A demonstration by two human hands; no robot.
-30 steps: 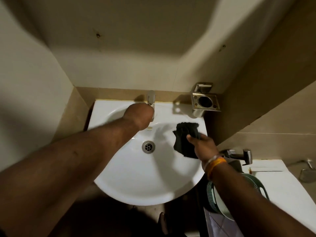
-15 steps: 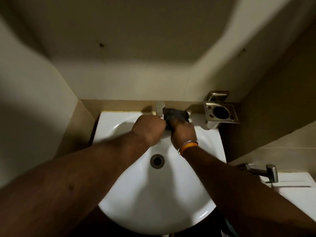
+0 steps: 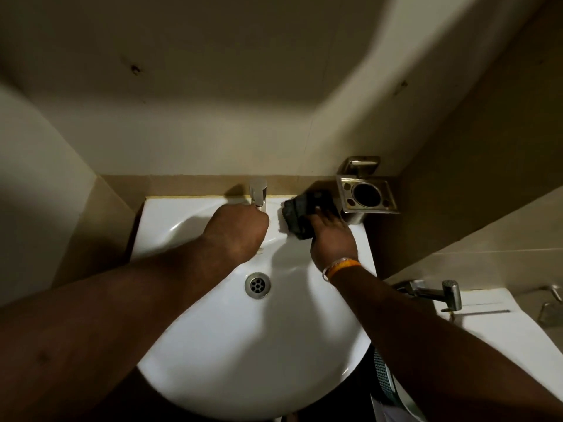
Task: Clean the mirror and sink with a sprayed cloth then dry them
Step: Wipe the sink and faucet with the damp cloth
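two hands are over the white sink (image 3: pixel 213 345), and we see both from above. our right hand (image 3: pixel 330 239) presses a dark cloth (image 3: pixel 300 213) onto the sink's flat back ledge, to the right of the tap (image 3: pixel 258 193) and just beside the square metal holder (image 3: pixel 367 194) fixed at the wall corner. the fingers lie over the near part of the cloth, and we cannot tell whether they curl round it or only press flat; the cloth bunches up ahead of them, against the back edge of the ledge. an orange band (image 3: pixel 342 264) sits on that wrist.

our left hand (image 3: pixel 237 231) is at the base of the tap, knuckles up, fingers bent down out of view beneath it. we cannot tell if it grips the tap or merely rests there.

the drain (image 3: pixel 257 284) lies in the bowl between our two forearms, near the left wrist. the basin looks glossy, with light catching on its left inner slope.

to the right, past the sink's edge, a metal spray nozzle (image 3: pixel 438 292) juts out over a white surface (image 3: pixel 502 333). beige tiles (image 3: pixel 457 208) line the walls around the sink.
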